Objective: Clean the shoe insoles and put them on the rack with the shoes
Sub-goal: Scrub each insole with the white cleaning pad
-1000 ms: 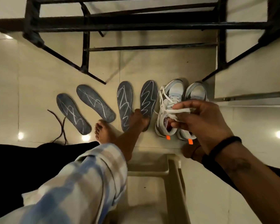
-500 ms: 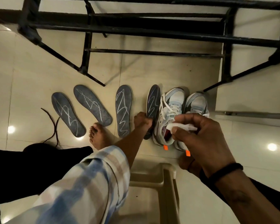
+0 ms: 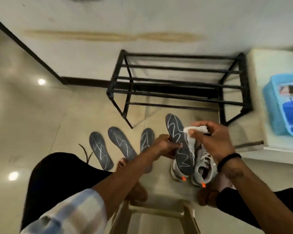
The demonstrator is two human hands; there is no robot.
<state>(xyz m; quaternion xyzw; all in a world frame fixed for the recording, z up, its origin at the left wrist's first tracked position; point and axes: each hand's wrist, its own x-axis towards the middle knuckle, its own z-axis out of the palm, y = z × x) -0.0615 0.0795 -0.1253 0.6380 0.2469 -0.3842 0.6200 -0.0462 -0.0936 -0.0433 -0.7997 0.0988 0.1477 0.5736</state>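
My left hand (image 3: 165,146) grips a dark grey insole (image 3: 179,144) with white zigzag lines, lifted off the floor above the shoes. My right hand (image 3: 213,141) holds a white cloth (image 3: 195,130) against the insole's upper right edge. Three more grey insoles (image 3: 101,150) (image 3: 121,141) (image 3: 146,138) lie on the tiled floor to the left. A pair of grey-white sneakers (image 3: 203,168) with orange heel tabs stands under my hands, partly hidden by the lifted insole. The black metal shoe rack (image 3: 176,81) stands against the wall beyond, with bare shelves.
A blue plastic basket (image 3: 284,105) sits on a white ledge at the right. A beige plastic stool (image 3: 159,208) is under me, between my legs. My bare feet rest on the floor near the insoles. A dark lace (image 3: 85,152) lies at the left.
My left hand picked the rightmost insole up off the floor and raised it. My right hand brought the cloth onto it. The view pulled back and up, showing the whole rack.
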